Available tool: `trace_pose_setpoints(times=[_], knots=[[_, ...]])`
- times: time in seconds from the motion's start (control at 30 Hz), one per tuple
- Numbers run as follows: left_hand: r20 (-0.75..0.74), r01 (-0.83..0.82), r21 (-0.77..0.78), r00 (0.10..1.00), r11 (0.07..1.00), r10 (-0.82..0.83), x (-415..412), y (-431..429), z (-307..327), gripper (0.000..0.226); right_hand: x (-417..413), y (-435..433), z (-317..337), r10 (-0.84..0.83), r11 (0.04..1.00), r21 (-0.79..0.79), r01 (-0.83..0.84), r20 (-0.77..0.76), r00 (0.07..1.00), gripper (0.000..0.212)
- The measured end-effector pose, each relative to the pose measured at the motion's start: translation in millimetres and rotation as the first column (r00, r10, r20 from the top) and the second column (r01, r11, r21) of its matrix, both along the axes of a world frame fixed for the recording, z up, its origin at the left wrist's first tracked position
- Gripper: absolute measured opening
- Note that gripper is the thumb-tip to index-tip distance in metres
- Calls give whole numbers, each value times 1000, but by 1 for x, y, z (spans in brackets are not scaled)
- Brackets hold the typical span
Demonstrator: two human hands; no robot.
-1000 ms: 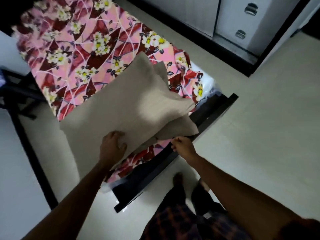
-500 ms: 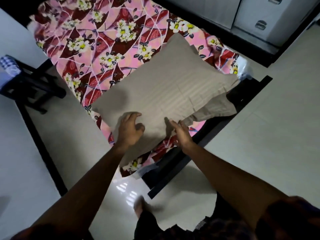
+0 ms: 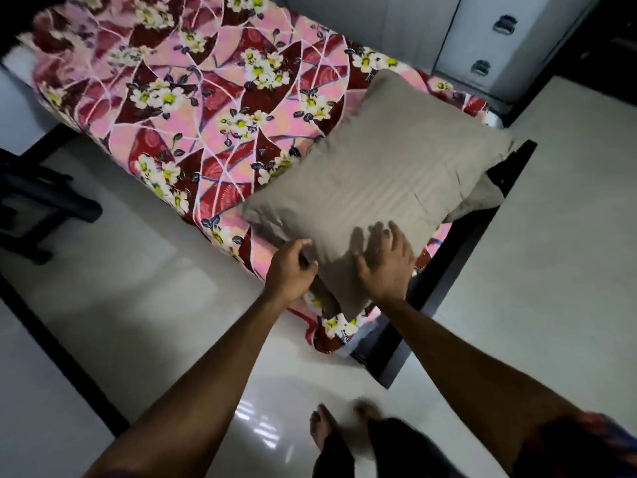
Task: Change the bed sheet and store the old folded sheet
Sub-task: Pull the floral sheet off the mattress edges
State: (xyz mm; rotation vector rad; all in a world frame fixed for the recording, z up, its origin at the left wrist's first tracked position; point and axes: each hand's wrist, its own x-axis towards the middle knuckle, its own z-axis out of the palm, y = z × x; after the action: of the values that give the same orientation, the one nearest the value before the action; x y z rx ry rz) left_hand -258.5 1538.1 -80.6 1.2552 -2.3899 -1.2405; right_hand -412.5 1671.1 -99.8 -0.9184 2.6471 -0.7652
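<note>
The floral bed sheet (image 3: 193,98) lies spread over the bed, so the sheet change itself looks done. The step in hand appears to be dressing the bed by setting the grey pillow (image 3: 379,174) at the bed's near end. The pillow lies on the sheet, with one corner reaching over the black bed frame (image 3: 444,270) along the bed's right side. The left hand (image 3: 291,270) has its fingers curled on the pillow's near edge, gripping it. The right hand (image 3: 386,263) lies just beside it, fingers straight and spread, pressing flat on the pillow's top; the two hands are close but not touching. The next move probably calls for sliding or squaring the pillow so that it sits wholly on the bed, then letting go. Being soft, it should yield under the palm and may need a pat to settle. The old folded sheet is not in view, so storing it seems left to do. The likeliest container is the pale cabinet (image 3: 499,98) beyond the bed's far right corner: its fronts, with two metal handles, are closed, and what they hold cannot be seen
</note>
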Motion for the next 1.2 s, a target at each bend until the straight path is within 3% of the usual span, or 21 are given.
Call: trace_pose_setpoints(times=[0.1,0.17,0.33,0.43,0.63,0.9,1.07,1.17,1.2], knots=[[8,-71,46,998,996,70,19,-25,0,37,17,-34,3,337,939,106,-326,-103,936,55],[56,-139,74,989,988,135,31,-42,-4,34,24,-60,0,474,871,200,-449,-102,875,57],[202,-120,82,974,989,101,58,-101,-6,36,30,-136,-2,666,733,267,-625,-98,739,58],[250,-192,58,953,980,172,69,-155,4,33,31,-188,3,751,648,245,-721,-42,660,60],[326,-311,20,900,950,288,81,-248,27,34,28,-281,19,787,600,128,-790,87,611,53],[402,-299,-2,873,954,274,86,-376,22,43,16,-385,15,704,668,190,-720,155,693,64],[436,-290,0,862,957,261,93,-508,-9,51,46,-497,-22,733,607,204,-768,229,640,67],[429,-241,-7,876,971,221,102,-613,-40,47,71,-600,-63,750,582,235,-779,216,626,67],[419,-250,-19,877,968,235,105,-655,-56,56,79,-642,-76,754,575,257,-777,201,625,70]])
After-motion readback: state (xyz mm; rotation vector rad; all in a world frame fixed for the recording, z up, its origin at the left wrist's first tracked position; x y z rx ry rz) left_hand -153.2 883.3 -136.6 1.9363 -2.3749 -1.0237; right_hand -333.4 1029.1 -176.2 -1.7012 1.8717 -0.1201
